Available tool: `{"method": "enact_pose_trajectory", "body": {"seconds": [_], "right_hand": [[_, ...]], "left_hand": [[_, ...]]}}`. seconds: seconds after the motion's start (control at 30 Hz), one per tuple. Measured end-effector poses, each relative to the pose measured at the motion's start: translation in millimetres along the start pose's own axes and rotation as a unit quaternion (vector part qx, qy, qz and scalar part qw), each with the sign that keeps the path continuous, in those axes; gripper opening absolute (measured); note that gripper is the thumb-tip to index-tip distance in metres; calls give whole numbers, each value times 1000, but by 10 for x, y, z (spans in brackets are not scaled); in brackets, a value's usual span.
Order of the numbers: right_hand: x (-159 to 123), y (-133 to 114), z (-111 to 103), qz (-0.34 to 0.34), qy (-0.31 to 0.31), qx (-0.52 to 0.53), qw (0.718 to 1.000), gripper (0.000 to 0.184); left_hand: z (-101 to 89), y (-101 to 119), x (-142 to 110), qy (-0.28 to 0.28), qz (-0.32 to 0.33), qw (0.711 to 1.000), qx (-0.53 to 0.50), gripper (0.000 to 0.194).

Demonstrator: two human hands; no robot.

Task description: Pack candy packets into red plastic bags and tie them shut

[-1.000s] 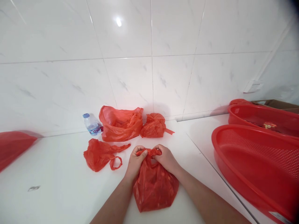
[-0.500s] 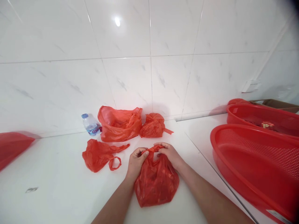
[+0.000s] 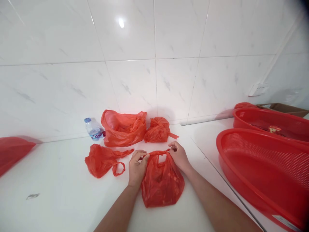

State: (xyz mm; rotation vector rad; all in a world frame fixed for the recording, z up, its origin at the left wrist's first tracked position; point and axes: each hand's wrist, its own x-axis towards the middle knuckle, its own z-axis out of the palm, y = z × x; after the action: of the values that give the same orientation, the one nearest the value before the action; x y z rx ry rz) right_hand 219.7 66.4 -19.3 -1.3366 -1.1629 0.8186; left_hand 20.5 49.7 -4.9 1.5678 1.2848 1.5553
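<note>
A filled red plastic bag (image 3: 162,182) lies on the white counter (image 3: 60,199) right in front of me. My left hand (image 3: 136,167) pinches the bag's left handle, fingers closed. My right hand (image 3: 178,156) pinches the right handle, also closed. The two handles are stretched apart with a gap between them. Behind it sit a knotted red bag (image 3: 158,129), an open red bag (image 3: 123,127) and a crumpled red bag (image 3: 102,160) with loose handles.
A small water bottle (image 3: 93,129) stands against the tiled wall. Two large red perforated baskets (image 3: 263,167) take up the right side, with a cardboard box (image 3: 285,108) behind them. Another red object (image 3: 13,151) shows at the left edge.
My hands have moved apart, pulling the bag's two handles sideways away from each other. The bag has shifted slightly away from me.
</note>
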Motion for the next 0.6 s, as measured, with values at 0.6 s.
{"method": "enact_pose_trajectory", "body": {"seconds": [0.6], "right_hand": [[104, 39, -356, 0, 70, -266, 961, 24]], "left_hand": [[-134, -162, 54, 50, 5, 997, 61, 42]]}}
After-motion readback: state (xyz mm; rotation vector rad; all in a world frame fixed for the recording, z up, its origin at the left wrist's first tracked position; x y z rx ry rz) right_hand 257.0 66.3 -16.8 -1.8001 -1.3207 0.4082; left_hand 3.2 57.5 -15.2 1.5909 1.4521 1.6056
